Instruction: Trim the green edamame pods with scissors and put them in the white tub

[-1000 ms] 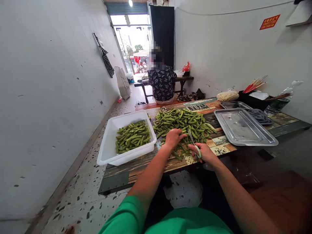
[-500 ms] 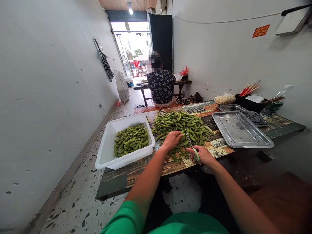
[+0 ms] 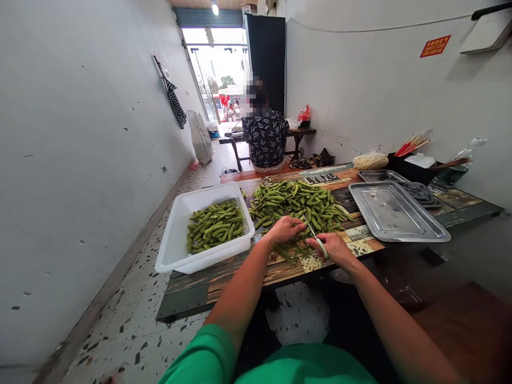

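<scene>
My right hand (image 3: 335, 248) is wrapped round the pale green handles of a pair of scissors (image 3: 322, 248), whose narrow metal blades point up and left. Close to the blade tips, my left hand (image 3: 285, 230) pinches an edamame pod, mostly covered by the fingers. Both hands are over the near side of a loose heap of edamame pods (image 3: 298, 198) on the table. Small green trimmings (image 3: 291, 253) lie below and between the hands. To the left, a white plastic tub (image 3: 165, 250) contains more pods.
The patterned wooden table (image 3: 188, 296) also carries a metal tray (image 3: 394, 210) at right. Behind it are a black box (image 3: 412, 169) with skewers, a plastic bottle (image 3: 452, 176) and bundled noodle-like strands (image 3: 370, 161). A person (image 3: 264, 138) sits beyond, facing away.
My left hand has moved slightly right, nearer the scissors. The scissors have turned a little, and their blades look closer together. The head view has shifted slightly.
</scene>
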